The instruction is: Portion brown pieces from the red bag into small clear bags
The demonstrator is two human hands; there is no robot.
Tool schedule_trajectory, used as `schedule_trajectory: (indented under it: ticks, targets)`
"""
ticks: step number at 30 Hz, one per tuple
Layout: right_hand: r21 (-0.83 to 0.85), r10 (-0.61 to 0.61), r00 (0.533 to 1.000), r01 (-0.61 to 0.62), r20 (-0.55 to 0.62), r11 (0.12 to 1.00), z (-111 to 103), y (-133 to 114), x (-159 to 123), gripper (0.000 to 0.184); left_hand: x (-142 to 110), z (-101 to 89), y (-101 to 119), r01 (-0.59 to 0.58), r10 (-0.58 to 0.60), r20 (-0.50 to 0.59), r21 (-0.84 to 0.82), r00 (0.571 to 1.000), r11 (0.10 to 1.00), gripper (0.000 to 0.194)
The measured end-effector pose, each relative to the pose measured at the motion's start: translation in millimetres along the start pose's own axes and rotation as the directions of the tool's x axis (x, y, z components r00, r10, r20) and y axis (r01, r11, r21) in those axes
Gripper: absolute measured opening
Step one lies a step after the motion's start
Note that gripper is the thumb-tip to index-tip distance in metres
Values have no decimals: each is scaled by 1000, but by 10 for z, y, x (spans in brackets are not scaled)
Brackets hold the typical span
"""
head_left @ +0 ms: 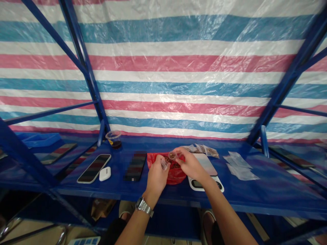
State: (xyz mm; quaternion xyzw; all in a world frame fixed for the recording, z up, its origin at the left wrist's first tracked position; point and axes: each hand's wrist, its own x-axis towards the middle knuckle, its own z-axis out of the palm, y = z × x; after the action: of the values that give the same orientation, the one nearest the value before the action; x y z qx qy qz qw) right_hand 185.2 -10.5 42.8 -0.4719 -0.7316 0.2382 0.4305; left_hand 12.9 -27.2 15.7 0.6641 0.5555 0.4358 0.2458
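Note:
My left hand (156,177) pinches a small clear plastic cup (165,164) above the mouth of a red plastic bag (176,176). My right hand (190,165) holds a second small clear cup (172,155) with brown contents, just right of the first and apart from it. Dark brown pieces (170,163) fill the open bag beneath both hands. A white digital kitchen scale (205,173) lies under my right wrist, partly hidden by the hand. A metal wristwatch (143,206) circles my left wrist.
Two smartphones (94,168) (135,166) and a white earbud case (105,174) lie left on the blue steel shelf (230,194). A lidded cup of dark liquid (113,140) stands behind them. Clear plastic sachets (240,166) lie right; small packets (201,149) lie behind the scale. A striped tarpaulin (163,68) hangs behind.

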Motion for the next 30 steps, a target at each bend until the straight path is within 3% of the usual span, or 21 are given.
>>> schedule_trajectory:
  ticks: [6,18,21,25,30]
  targets:
    - [4,-126,988,126,90,992,26,-294,-92,39,-14,-10,61,15,-14,41,-25,999,1000,4]
    - [15,-242,969,242,45,970,1,-283,-77,50,51,107,-10,-91,114,46,-343,992,935,25]
    - [87,-185,982,181,43,980,-3,-307,-87,50,54,75,-21,-110,140,75,-312,987,944,22]
    - [204,-137,988,120,73,972,64,-322,-107,42,30,13,-9,-154,160,19,-180,987,972,26]
    - [123,-167,985,171,-45,978,125,-329,-95,31,9,-26,-6,-180,175,-66,-79,982,981,37]
